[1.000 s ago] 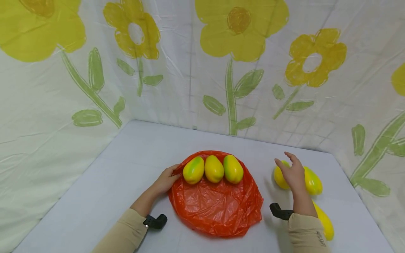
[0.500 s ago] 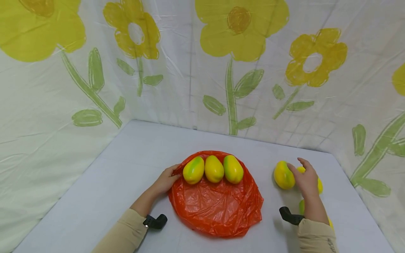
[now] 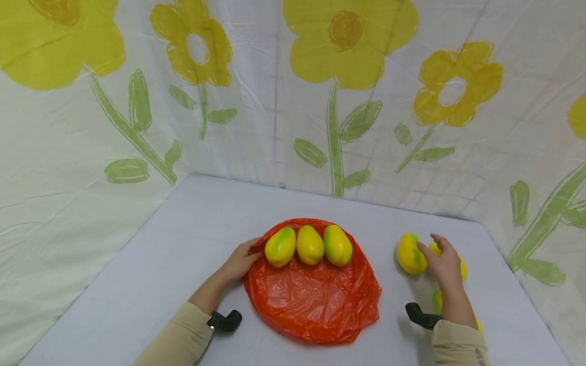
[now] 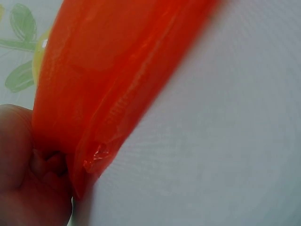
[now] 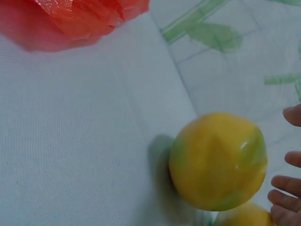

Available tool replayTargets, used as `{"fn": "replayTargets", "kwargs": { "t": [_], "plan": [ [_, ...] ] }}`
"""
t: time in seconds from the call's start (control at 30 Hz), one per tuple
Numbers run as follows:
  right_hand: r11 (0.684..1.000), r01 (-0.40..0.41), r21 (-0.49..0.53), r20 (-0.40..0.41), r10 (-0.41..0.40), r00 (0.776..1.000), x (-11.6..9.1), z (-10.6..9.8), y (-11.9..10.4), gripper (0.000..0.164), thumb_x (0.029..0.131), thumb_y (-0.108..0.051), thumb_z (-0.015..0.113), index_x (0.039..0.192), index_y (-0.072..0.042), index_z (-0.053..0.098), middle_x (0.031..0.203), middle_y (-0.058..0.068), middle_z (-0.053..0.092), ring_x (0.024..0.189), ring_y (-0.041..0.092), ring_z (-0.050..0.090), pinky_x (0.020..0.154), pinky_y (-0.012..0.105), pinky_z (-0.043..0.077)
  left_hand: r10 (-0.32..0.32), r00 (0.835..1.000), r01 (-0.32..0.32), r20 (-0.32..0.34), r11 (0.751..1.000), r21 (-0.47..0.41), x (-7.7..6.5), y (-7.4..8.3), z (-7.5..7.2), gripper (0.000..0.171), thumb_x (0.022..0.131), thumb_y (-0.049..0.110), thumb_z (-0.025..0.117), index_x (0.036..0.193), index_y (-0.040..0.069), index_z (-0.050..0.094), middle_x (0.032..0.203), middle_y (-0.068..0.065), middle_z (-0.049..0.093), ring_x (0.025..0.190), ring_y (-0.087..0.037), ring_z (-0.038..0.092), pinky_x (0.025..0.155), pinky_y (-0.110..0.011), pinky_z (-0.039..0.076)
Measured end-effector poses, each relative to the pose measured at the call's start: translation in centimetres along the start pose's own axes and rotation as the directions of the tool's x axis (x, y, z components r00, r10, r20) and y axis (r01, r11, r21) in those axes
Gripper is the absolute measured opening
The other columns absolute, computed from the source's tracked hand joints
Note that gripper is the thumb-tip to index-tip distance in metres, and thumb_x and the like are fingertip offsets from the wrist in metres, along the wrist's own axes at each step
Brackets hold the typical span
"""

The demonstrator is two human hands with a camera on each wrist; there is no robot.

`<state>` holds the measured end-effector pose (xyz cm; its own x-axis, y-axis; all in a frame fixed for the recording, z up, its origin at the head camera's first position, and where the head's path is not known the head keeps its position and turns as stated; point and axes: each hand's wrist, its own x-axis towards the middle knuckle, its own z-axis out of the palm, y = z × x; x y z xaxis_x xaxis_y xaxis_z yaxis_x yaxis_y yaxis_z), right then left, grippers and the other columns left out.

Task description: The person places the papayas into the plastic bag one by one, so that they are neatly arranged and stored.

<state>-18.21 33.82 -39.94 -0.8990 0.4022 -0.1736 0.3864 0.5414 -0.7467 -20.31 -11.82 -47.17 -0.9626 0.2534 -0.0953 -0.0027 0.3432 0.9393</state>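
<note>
Head view: red bag (image 3: 311,302) holds three yellow fruits (image 3: 310,245).

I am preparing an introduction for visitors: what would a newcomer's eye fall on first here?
Probably the shiny red plastic bag on the pale table, with three smooth oval yellow-green fruits in a row at its far side. Then, likely, the large painted yellow flowers on the white backdrop behind. To the right, the person's bare right hand is beside more such fruits.
</note>
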Motion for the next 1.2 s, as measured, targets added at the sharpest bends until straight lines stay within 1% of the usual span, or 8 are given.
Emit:
{"fn": "replayTargets", "kwargs": {
  "t": [0.2, 0.3, 0.43, 0.57, 0.7, 0.93, 1.03, 1.2],
  "plan": [
    [0.999, 0.044, -0.007, 0.002, -0.044, 0.999, 0.0, 0.2, 0.2, 0.075, 0.092, -0.048, 0.045, 0.148, -0.007, 0.019, 0.153, 0.025, 0.016, 0.139, 0.043, 0.018, 0.111, 0.056, 0.024, -0.002, 1.0, 0.002, -0.005, 1.0, 0.005, 0.0, 0.1, 0.0, 0.044, 0.095, 0.006, 0.044, 0.139, 0.008, 0.042, 0.14, -0.014, 0.046, 0.118, -0.028, 0.053, 0.087, -0.036, 0.054],
    [0.997, 0.071, -0.024, 0.032, -0.07, 0.997, -0.1, 0.4, 0.2, 0.075, 0.092, -0.048, 0.045, 0.148, -0.004, 0.019, 0.151, 0.027, 0.017, 0.138, 0.043, 0.019, 0.111, 0.056, 0.024, -0.008, 1.0, 0.008, -0.002, 1.0, 0.0, 0.0, 0.1, 0.0, 0.044, 0.095, 0.006, 0.044, 0.139, 0.008, 0.042, 0.141, -0.014, 0.046, 0.118, -0.028, 0.054, 0.086, -0.035, 0.055],
    [0.996, 0.086, -0.037, 0.08, -0.083, 0.993, -0.2, 0.9, 0.3, 0.076, 0.092, -0.047, 0.046, 0.147, -0.002, 0.019, 0.15, 0.028, 0.019, 0.137, 0.044, 0.02, 0.112, 0.055, 0.024, -0.009, 1.0, 0.009, 0.003, 1.0, -0.006, 0.1, 0.0, 0.0, 0.044, 0.095, 0.007, 0.045, 0.139, 0.008, 0.041, 0.141, -0.015, 0.046, 0.116, -0.027, 0.055, 0.084, -0.035, 0.055],
    [0.994, 0.094, -0.053, 0.099, -0.088, 0.991, 0.0, 1.5, 0.6, 0.077, 0.092, -0.048, 0.047, 0.147, -0.002, 0.019, 0.151, 0.026, 0.02, 0.136, 0.043, 0.021, 0.112, 0.054, 0.023, -0.009, 1.0, 0.009, -0.001, 1.0, -0.006, 0.0, 0.0, 0.0, 0.044, 0.095, 0.006, 0.045, 0.139, 0.008, 0.041, 0.14, -0.015, 0.046, 0.114, -0.026, 0.056, 0.082, -0.034, 0.056],
    [0.992, 0.093, -0.083, 0.087, -0.086, 0.993, 0.4, 2.2, 0.8, 0.077, 0.091, -0.047, 0.049, 0.147, -0.003, 0.02, 0.151, 0.026, 0.019, 0.135, 0.044, 0.022, 0.111, 0.058, 0.022, -0.007, 1.0, 0.007, -0.003, 1.0, 0.0, 0.0, 0.0, 0.0, 0.044, 0.095, 0.006, 0.045, 0.139, 0.008, 0.042, 0.14, -0.014, 0.046, 0.115, -0.026, 0.056, 0.084, -0.034, 0.055],
    [0.982, 0.16, -0.095, 0.0, -0.161, 0.987, 0.7, 3.7, 0.9, 0.069, 0.088, -0.024, 0.06, 0.144, 0.0, 0.028, 0.146, 0.027, 0.027, 0.13, 0.042, 0.027, 0.109, 0.059, 0.024, -0.02, 1.0, 0.02, -0.01, 1.0, 0.008, 0.0, 0.0, 0.0, 0.044, 0.095, 0.007, 0.045, 0.139, 0.009, 0.042, 0.14, -0.013, 0.046, 0.117, -0.026, 0.054, 0.087, -0.035, 0.054],
    [0.979, 0.178, -0.097, -0.034, -0.182, 0.983, 0.6, 4.1, 1.0, 0.069, 0.086, -0.023, 0.062, 0.142, 0.001, 0.03, 0.143, 0.028, 0.027, 0.127, 0.042, 0.027, 0.108, 0.06, 0.024, -0.023, 1.0, 0.023, -0.013, 1.0, 0.004, 0.0, 0.0, 0.1, 0.044, 0.095, 0.007, 0.046, 0.139, 0.009, 0.042, 0.14, -0.013, 0.047, 0.119, -0.027, 0.053, 0.089, -0.036, 0.053],
    [0.982, 0.175, -0.069, -0.077, -0.18, 0.981, 0.6, 4.7, 1.1, 0.072, 0.084, -0.022, 0.065, 0.142, 0.0, 0.028, 0.143, 0.027, 0.027, 0.126, 0.041, 0.029, 0.108, 0.059, 0.025, -0.013, 1.0, 0.013, -0.012, 1.0, -0.011, -0.1, 0.3, 0.1, 0.043, 0.095, 0.007, 0.046, 0.138, 0.008, 0.043, 0.139, -0.014, 0.047, 0.116, -0.027, 0.055, 0.087, -0.037, 0.054]
  ]
}}
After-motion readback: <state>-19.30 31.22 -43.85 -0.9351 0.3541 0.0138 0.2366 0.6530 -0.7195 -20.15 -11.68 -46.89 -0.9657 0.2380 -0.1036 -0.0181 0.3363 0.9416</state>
